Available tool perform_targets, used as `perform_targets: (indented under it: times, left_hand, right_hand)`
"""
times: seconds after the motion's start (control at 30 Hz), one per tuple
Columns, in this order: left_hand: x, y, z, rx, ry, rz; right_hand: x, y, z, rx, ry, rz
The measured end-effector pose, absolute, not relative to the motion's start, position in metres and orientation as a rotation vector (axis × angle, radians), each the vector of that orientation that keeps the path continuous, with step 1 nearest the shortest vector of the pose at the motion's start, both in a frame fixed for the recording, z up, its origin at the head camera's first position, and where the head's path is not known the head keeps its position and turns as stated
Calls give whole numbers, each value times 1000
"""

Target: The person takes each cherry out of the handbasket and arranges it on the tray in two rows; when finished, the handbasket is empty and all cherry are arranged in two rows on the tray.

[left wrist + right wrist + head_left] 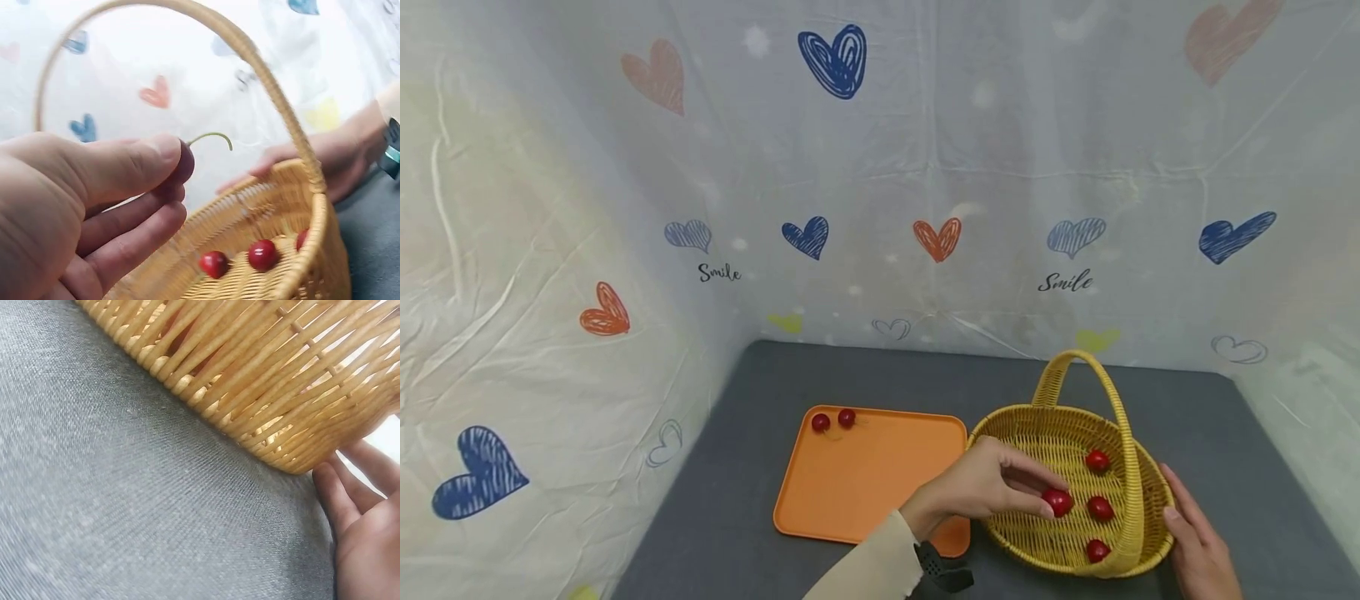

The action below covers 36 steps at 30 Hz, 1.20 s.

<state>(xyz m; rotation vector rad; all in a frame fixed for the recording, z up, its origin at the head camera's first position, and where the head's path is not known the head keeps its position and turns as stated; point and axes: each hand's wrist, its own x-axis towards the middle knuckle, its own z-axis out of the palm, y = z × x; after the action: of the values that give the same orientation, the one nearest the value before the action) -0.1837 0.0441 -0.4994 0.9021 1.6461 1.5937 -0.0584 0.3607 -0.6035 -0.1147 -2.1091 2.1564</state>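
My left hand (988, 483) pinches a red cherry (1057, 502) between thumb and fingers, over the inside of the yellow wicker basket (1022, 546). A green curved stem (215, 134) stands out from that cherry in the left wrist view. Three more cherries lie on the basket floor, among them a cherry (1097, 461) toward the back. My right hand (1202, 546) rests against the basket's right outer side, its fingers fairly straight. The right wrist view shows fingertips (328, 481) touching the weave low on the wall.
An orange tray (865, 492) lies left of the basket. Two stemmed cherries sit in its far left corner, one being the left cherry (821, 422). The basket's tall handle (1123, 417) arches over its opening. A heart-printed curtain (880, 167) stands behind the dark grey tabletop (722, 517).
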Motion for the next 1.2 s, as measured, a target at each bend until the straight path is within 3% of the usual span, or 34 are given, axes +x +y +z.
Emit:
perform_targets:
  times: [0.3, 0.7, 1.2]
  left_hand:
    - [-195, -20, -500, 944, 1638, 1795]
    - [-227, -103, -538, 683, 1943, 1815]
    - [-248, -151, -565, 545, 2209, 1820]
  right_hand:
    - [-59, 361, -605, -113, -2112, 2159]
    - [-59, 363, -605, -201, -2124, 2168]
    - [-61, 364, -605, -122, -2127, 2178]
